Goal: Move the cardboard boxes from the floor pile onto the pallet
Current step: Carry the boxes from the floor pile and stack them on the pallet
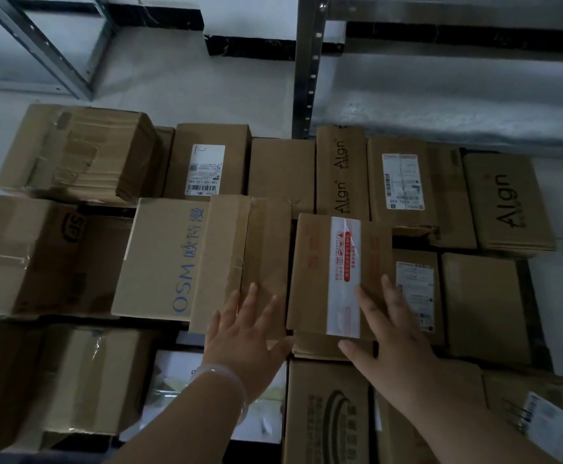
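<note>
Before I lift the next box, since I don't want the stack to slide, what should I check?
1. Left hand has a grip: not ok, fingers straight on the plain brown box.
2. Right hand has a grip: not ok, flat on the red-taped box.
3. Red-taped box sealed: ok, tape crosses its top.
4. Nothing stacked on it: ok.
5. Its weight: cannot tell.
</note>
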`<action>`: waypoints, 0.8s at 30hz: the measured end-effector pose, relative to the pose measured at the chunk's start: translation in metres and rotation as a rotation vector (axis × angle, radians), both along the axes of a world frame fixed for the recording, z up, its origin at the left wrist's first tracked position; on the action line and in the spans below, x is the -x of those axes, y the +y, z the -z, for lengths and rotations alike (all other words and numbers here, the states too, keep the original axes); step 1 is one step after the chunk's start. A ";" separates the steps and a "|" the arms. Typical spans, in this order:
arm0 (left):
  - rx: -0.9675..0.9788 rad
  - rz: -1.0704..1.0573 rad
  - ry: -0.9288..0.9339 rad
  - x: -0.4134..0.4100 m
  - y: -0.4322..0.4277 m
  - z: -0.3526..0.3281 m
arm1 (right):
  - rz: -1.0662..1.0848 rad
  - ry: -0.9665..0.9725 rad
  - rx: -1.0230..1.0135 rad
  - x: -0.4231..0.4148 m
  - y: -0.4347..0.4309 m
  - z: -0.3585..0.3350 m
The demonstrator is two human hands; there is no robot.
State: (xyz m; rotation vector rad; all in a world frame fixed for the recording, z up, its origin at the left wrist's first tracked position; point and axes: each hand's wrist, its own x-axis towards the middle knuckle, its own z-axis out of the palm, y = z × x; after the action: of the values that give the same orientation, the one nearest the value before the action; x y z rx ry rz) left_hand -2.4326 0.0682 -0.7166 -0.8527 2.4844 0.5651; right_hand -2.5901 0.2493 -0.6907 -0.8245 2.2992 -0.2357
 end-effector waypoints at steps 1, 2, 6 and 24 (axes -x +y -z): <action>-0.013 0.018 -0.031 -0.001 0.000 0.003 | -0.005 0.001 -0.014 -0.002 -0.003 0.001; -0.023 0.025 -0.050 -0.001 0.001 0.006 | -0.007 0.007 -0.020 -0.003 -0.005 0.002; -0.024 0.037 -0.061 -0.002 0.000 0.008 | -0.007 0.086 -0.022 -0.004 -0.008 0.000; 0.066 0.072 -0.019 -0.183 0.037 0.015 | -0.113 0.187 -0.057 -0.179 0.066 0.034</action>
State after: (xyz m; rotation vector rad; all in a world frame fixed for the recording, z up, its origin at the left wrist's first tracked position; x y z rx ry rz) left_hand -2.2495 0.1054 -0.7319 -0.7857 2.5171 0.4510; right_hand -2.4107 0.3158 -0.7245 -0.9799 2.4095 -0.0434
